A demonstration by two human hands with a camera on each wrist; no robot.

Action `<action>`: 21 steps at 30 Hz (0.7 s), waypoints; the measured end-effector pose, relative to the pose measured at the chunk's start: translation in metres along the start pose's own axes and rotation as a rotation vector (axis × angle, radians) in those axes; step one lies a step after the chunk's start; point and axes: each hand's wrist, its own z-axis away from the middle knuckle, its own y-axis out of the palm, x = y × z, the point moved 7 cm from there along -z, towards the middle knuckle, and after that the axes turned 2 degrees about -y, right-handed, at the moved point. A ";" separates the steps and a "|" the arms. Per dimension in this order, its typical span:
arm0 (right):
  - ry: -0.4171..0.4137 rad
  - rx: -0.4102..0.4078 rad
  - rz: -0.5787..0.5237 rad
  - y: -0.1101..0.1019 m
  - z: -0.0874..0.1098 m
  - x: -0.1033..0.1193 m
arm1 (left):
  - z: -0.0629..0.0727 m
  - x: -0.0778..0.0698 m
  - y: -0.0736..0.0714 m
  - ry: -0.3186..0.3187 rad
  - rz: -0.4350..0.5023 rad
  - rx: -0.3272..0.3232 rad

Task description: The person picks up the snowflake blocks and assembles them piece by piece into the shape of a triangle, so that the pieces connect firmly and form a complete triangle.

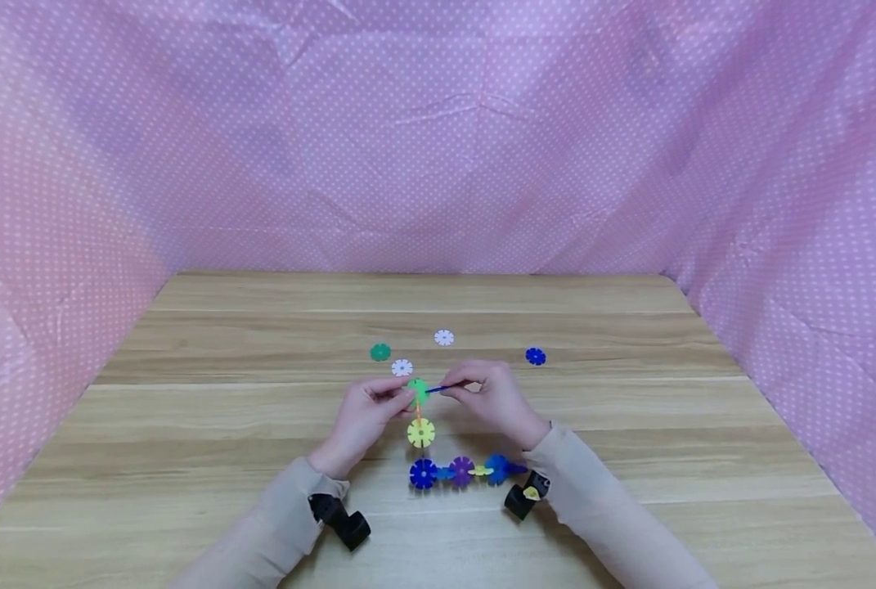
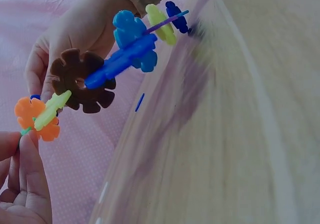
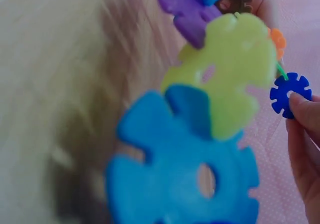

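A pink cloth (image 1: pixel 438 139) with white dots hangs behind the table and along both sides. The table (image 1: pixel 224 327) has a pale wood pattern; over it come the left sleeve (image 1: pixel 279 511), from about 8 o'clock, and the right sleeve (image 1: pixel 599 499), from 4. Between these sleeves is a bent chain (image 1: pixel 461 472) of slotted discs. From its light green disc (image 1: pixel 417 388), which is the centre of my clock, the shorter leg goes to 6 o'clock; then the longer leg, the long axis, points to 3. The left hand (image 1: pixel 364 413), at 8, pinches the light green disc. The right hand (image 1: pixel 491 395), at 3, pinches a dark blue disc (image 3: pixel 281 95) between thumb and finger. A black wrist camera (image 1: pixel 520 501) sits just beside the chain's right end. Flat on the table lie a loose green disc (image 1: pixel 380 352) between 10 and 11, a near white disc (image 1: pixel 402 367) at 11, a far white disc (image 1: pixel 444 337) at 1 and a loose blue disc (image 1: pixel 536 356) between 2 and 3.
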 end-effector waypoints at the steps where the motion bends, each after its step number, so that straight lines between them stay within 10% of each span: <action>1: 0.000 -0.004 -0.004 -0.001 0.000 0.000 | 0.000 0.000 0.000 -0.002 -0.002 0.001; 14: -0.178 -0.066 0.033 0.001 0.004 0.005 | -0.004 0.001 0.004 -0.024 -0.038 -0.015; 21: -0.112 -0.041 0.051 0.006 0.006 0.003 | -0.004 0.005 0.002 -0.026 -0.043 -0.027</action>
